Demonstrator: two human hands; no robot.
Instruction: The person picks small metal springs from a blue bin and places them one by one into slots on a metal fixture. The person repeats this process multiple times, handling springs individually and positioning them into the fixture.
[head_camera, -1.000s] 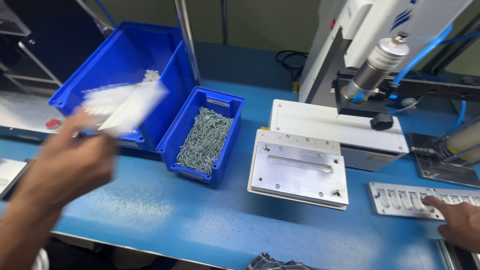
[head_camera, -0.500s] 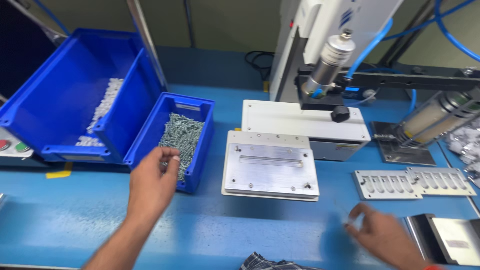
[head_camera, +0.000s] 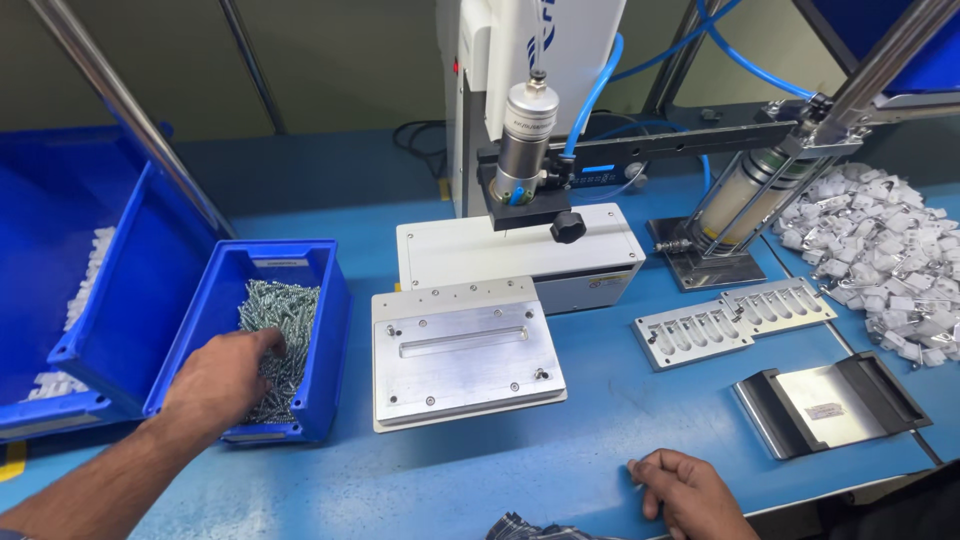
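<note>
Left hand (head_camera: 222, 380) at lower left inside the small blue bin (head_camera: 330, 330), grip closing into the screws (head_camera: 285, 310), right hand (head_camera: 690, 490) resting loosely curled, holding nothing, on bare table (head_camera: 600, 440) near the bottom edge, metal fixture plate (head_camera: 460, 350) at centre between them

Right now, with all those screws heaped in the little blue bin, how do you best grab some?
Probably from above. The small blue bin is open at the top and its walls block the sides. The screws lie in a loose, tangled heap, so pinch a few off the top with fingertips, as the left hand reaches in.
</note>
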